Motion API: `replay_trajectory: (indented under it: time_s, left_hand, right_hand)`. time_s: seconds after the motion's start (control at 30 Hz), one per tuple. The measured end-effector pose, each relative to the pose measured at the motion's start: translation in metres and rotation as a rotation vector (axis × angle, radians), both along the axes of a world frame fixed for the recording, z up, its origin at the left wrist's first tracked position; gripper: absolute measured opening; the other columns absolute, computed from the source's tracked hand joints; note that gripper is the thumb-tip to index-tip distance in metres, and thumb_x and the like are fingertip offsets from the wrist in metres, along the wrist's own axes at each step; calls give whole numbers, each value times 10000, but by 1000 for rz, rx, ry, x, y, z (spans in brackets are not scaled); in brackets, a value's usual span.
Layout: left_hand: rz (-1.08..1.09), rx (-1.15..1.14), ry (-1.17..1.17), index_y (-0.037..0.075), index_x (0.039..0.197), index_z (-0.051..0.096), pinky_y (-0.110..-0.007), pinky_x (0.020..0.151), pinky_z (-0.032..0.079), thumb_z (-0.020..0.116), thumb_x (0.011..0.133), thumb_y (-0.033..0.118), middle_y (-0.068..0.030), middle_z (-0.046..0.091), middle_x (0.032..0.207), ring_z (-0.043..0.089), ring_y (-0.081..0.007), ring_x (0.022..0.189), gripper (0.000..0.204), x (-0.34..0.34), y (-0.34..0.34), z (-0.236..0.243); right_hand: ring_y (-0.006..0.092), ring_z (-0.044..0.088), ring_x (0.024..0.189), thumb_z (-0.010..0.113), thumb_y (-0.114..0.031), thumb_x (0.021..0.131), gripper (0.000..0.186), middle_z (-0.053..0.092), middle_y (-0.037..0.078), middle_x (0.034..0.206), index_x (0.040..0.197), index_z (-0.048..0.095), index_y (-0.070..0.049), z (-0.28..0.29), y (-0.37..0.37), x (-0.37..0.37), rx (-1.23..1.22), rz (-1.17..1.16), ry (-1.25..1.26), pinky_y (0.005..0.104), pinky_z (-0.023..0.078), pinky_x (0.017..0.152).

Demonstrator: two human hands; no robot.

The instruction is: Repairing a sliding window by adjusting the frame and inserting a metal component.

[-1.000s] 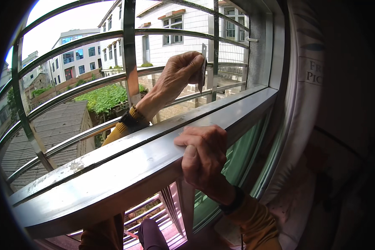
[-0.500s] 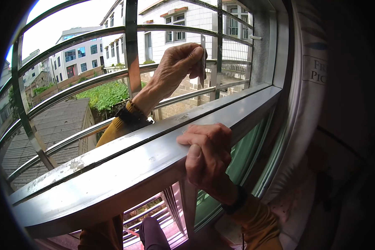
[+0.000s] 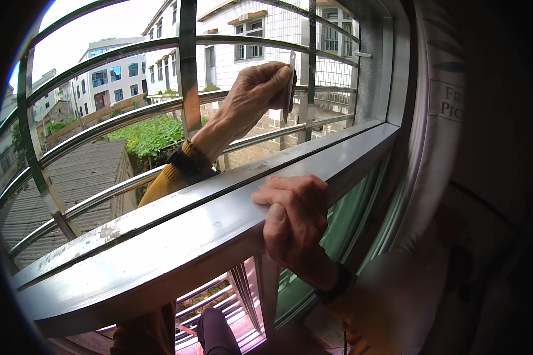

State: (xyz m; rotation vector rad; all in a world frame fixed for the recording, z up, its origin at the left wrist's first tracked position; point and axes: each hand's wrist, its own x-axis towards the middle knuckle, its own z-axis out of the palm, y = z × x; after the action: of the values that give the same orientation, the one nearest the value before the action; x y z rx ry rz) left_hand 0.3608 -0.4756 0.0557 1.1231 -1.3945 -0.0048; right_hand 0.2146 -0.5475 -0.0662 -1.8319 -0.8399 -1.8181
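One dark-clad knee (image 3: 218,331) lowest. Right hand (image 3: 296,222), fingers bent, rests on one metal frame rail (image 3: 142,248); anything held beneath fingers, cannot tell. Dark wristbands (image 3: 337,283): two, one per wrist. Beyond rail, left hand (image 3: 251,92), fingers closed, pinches one thin flat piece (image 3: 288,106), near upright, between thumb and fingers; contact with bars behind not determinable. Farther: three upright bars (image 3: 188,71), one corrugated roof (image 3: 71,186). Against preceding frame: piece's top leans slightly more right; right hand unmoved.
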Motion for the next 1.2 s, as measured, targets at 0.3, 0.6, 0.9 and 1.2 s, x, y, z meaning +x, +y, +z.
replay_trajectory:
  time_s: [0.3, 0.6, 0.9, 1.2]
  left_hand:
    - [-7, -124, -39, 41, 903, 620, -198, 524, 455, 544, 965, 278, 12, 544, 662, 516, -43, 572, 257, -5, 27, 6]
    - [-99, -167, 48, 39, 954, 633, -209, 541, 518, 543, 961, 239, -12, 586, 723, 571, -68, 611, 219, -1, 24, 0]
    - [5, 14, -14, 48, 886, 602, -182, 515, 424, 533, 973, 251, 3, 549, 694, 508, -54, 585, 231, -2, 24, 11]
    - [66, 3, 17, 34, 880, 602, -186, 489, 455, 551, 962, 271, 14, 542, 652, 516, -46, 543, 256, -21, 41, 13]
  right_hand:
    - [236, 585, 771, 452, -50, 823, 146, 604, 93, 805, 837, 596, -31, 0, -1, -2, 3, -4, 13, 370, 394, 817]
    - [236, 584, 775, 457, -58, 817, 150, 604, 97, 802, 840, 602, -27, -2, -4, -1, 26, -18, 24, 366, 394, 819]
    - [233, 584, 757, 463, -55, 816, 133, 602, 92, 785, 804, 592, -24, -1, 2, 1, 27, 11, -11, 361, 396, 819]
    - [234, 583, 753, 459, -45, 817, 137, 604, 90, 796, 808, 594, -31, -1, -1, -3, 32, -11, 12, 363, 397, 819]
